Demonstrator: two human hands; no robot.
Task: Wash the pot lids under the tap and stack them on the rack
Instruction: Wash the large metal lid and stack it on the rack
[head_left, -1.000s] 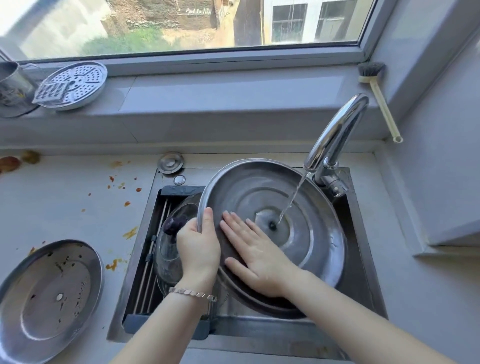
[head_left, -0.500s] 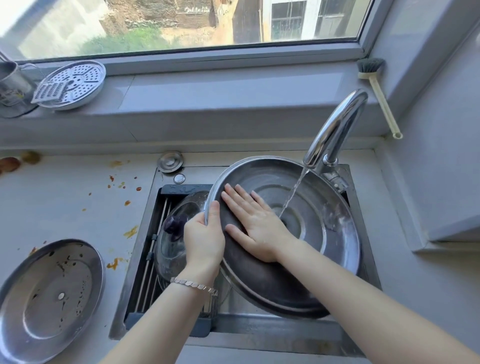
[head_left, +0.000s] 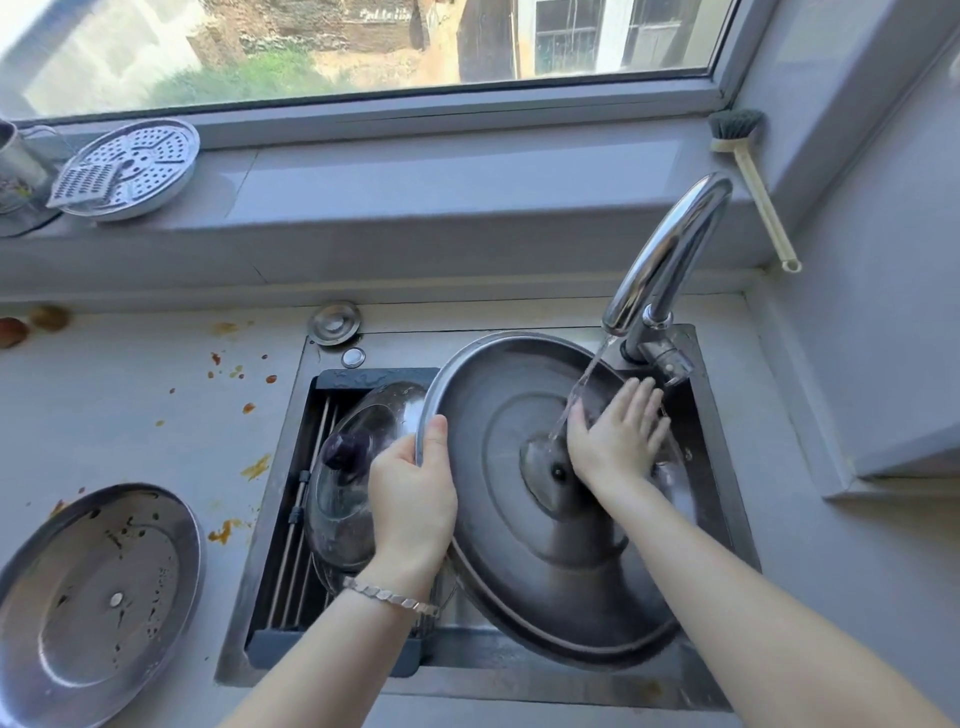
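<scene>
We find the task partly done, with one lid in the wash.

The left hand (head_left: 413, 499) grips the steel lid (head_left: 483, 452) by its near-left rim. The thumb lies curled over the edge, and the other fingers are hidden behind the metal. The lid stands tilted over the sink (head_left: 719, 467), hollow side up.

The right hand (head_left: 618, 441) holds nothing. Its fingers (head_left: 639, 405) lie straight and spread, pressed flat on the lid's inner face. Water (head_left: 582, 389) from the tap (head_left: 670, 249) lands just left of those fingers and runs toward the centre of the lid. We judge this to be a rub-and-rinse of the underside. Whether the outer face has been cleaned cannot be told.

The glass lid (head_left: 353, 467) lies on the rack (head_left: 291, 545), just left of the left hand's fingers and partly behind them. It looks wet, and we take it as washed and placed.

The soiled lid (head_left: 98, 597) lies on the tabletop (head_left: 130, 405), well to the left of both hands. It is marked with food residue and is plainly unwashed.

Outstanding, in our judgement:
- finish rinsing the steel lid and set it on the rack with the glass lid;
- wash and rack the soiled lid.

That puts the task at roughly the midpoint.
</scene>
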